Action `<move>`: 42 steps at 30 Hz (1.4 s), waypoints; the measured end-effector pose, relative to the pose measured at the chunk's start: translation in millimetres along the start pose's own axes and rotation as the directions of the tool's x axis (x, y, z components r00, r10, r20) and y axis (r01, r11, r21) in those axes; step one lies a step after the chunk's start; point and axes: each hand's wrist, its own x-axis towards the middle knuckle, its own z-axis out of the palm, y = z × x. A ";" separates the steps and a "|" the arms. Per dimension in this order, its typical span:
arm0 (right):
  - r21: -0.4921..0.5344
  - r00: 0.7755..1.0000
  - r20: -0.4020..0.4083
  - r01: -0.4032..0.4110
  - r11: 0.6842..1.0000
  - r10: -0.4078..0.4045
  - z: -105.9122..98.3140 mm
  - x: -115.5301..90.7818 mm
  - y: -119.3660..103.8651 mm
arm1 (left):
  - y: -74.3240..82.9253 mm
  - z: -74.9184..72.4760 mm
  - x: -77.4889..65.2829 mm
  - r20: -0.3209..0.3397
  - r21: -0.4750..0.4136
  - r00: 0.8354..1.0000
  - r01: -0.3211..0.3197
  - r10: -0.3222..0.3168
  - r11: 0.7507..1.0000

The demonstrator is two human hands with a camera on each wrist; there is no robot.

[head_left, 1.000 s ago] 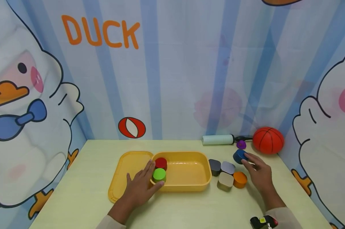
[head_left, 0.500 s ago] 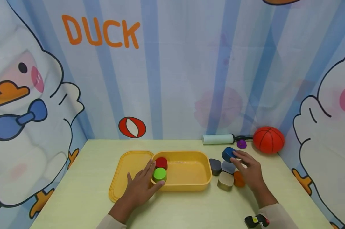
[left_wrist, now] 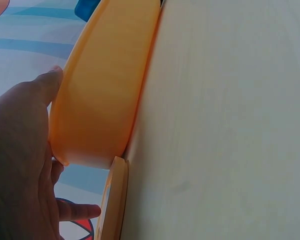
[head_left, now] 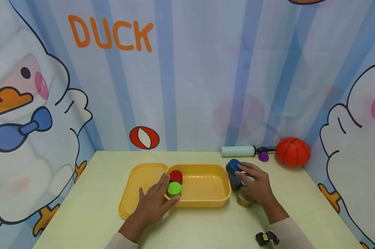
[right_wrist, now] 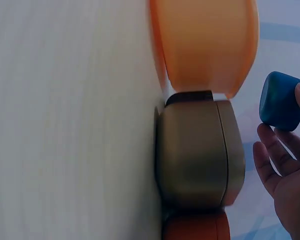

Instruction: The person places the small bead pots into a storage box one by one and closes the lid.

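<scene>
My right hand (head_left: 257,181) pinches a small blue lidded tub (head_left: 232,167) between thumb and fingertips, raised just beyond the right end of a yellow plastic box (head_left: 203,204). My left hand (head_left: 153,204) rests against the box's left end with its fingers spread and fairly straight, the thumb touching the front rim. Inside that end sit a red tub (head_left: 176,176) and a green tub (head_left: 174,189). Below my right hand stand a dark grey tub (head_left: 235,183) and a beige one (head_left: 244,197). A pale lavender tub is mostly hidden; an orange tub (right_wrist: 197,227) shows in the right wrist view.
A yellow lid (head_left: 128,195) lies on the table left of the box, partly under my left hand. Along the back right are a pale hand pump (head_left: 238,151), a small purple object (head_left: 263,156) and a red toy basketball (head_left: 293,152). A duck-print curtain (head_left: 193,76) stands behind.
My right hand has carried the blue tub leftward, from near the ball to beside the box's right end, passing over the other tubs. My left hand stays in place.
</scene>
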 end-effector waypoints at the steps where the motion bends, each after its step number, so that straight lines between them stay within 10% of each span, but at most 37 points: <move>1: -0.010 1.000 0.004 0.004 1.000 -0.004 2.4 0.8 -0.9 | -0.6 0.4 0.5 0.001 0.003 1.000 0.001 -0.001 1.000; 25: -0.122 0.986 0.167 0.041 0.992 -0.020 48.5 14.5 -30.4 | -2.3 4.5 1.4 0.001 0.004 1.000 0.003 -0.003 1.000; 42: -0.138 0.955 0.252 -0.123 0.983 0.155 90.4 18.5 -50.0 | -0.2 4.4 2.8 0.005 0.020 1.000 0.016 -0.016 1.000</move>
